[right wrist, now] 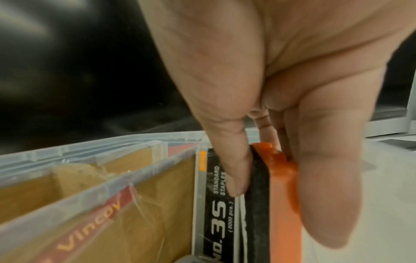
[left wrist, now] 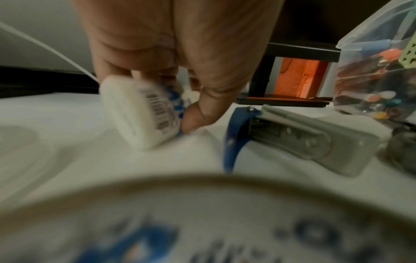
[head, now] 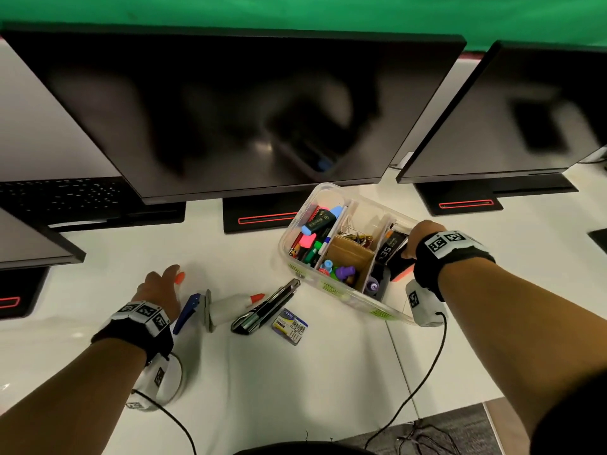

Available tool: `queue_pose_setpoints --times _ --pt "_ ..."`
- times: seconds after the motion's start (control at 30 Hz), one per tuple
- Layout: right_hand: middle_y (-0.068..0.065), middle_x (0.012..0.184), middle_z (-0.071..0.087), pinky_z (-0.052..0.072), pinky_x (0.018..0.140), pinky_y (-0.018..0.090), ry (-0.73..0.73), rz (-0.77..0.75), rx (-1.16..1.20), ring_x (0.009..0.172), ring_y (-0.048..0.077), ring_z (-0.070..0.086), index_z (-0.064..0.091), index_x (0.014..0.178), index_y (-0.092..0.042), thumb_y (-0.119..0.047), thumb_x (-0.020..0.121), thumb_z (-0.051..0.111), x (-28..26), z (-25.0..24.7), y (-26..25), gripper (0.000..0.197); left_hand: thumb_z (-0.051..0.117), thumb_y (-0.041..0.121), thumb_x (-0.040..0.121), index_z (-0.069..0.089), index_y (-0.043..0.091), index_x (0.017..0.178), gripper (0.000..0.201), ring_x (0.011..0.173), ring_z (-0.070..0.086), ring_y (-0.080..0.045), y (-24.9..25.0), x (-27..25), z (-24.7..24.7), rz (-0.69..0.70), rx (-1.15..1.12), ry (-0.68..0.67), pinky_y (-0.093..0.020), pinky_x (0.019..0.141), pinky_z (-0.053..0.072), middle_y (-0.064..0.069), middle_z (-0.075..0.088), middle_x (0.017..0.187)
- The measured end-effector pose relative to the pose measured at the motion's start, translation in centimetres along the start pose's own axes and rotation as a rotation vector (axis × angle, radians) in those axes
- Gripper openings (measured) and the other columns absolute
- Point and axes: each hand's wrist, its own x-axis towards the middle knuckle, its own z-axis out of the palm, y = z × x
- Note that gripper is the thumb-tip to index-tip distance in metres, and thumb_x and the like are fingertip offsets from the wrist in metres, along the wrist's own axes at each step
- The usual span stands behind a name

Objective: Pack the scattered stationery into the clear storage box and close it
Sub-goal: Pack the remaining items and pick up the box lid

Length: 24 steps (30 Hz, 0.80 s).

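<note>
The clear storage box stands open on the white desk, its left section full of markers and highlighters. My right hand is over its right section and pinches an orange-and-black eraser between thumb and fingers, right beside a black staples box. My left hand is low on the desk at the left and grips a white glue bottle with an orange cap. Loose between the hands lie a blue-and-grey stapler, a second glue bottle, a box cutter and a small staple pack.
Three dark monitors stand along the back, their stands close behind the box. A black keyboard lies far left. The desk's front edge is at lower right, with cables on the floor. A blurred round white thing sits under my left wrist.
</note>
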Motion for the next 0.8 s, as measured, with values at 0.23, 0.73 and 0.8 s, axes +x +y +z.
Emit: queue_pose_setpoints --times 0.23,0.73,0.8 --pt "0.006 0.069 0.054 0.055 0.076 0.034 0.075 -0.039 0.029 0.078 0.030 0.062 0.050 0.071 -0.014 -0.029 0.063 0.083 -6.7 -2.2 -0.8 0.037 0.046 0.013 0.093 0.041 0.015 0.137 0.044 0.113 0.052 -0.036 -0.1 -0.8 -1.7 0.010 -0.136 0.020 -0.043 0.100 0.043 -0.019 0.049 0.122" --pt "0.007 0.062 0.056 0.054 0.065 0.033 0.118 -0.062 0.041 0.068 0.029 0.063 0.047 0.063 -0.012 -0.019 0.056 0.087 -7.9 -2.6 0.1 0.041 0.055 0.004 0.088 0.047 0.014 0.133 0.046 0.112 0.052 -0.028 9.0 -4.4 -4.4 0.402 -0.305 0.146 -0.032 0.096 0.040 -0.010 0.053 0.125" --pt "0.007 0.061 0.055 0.051 0.064 0.032 0.127 -0.060 0.036 0.070 0.028 0.061 0.045 0.060 -0.012 -0.018 0.057 0.088 -8.3 -2.8 0.3 0.043 0.055 0.004 0.088 0.047 0.015 0.132 0.046 0.113 0.052 -0.027 9.0 -4.5 -4.3 0.408 -0.302 0.138 -0.031 0.097 0.040 -0.009 0.053 0.126"
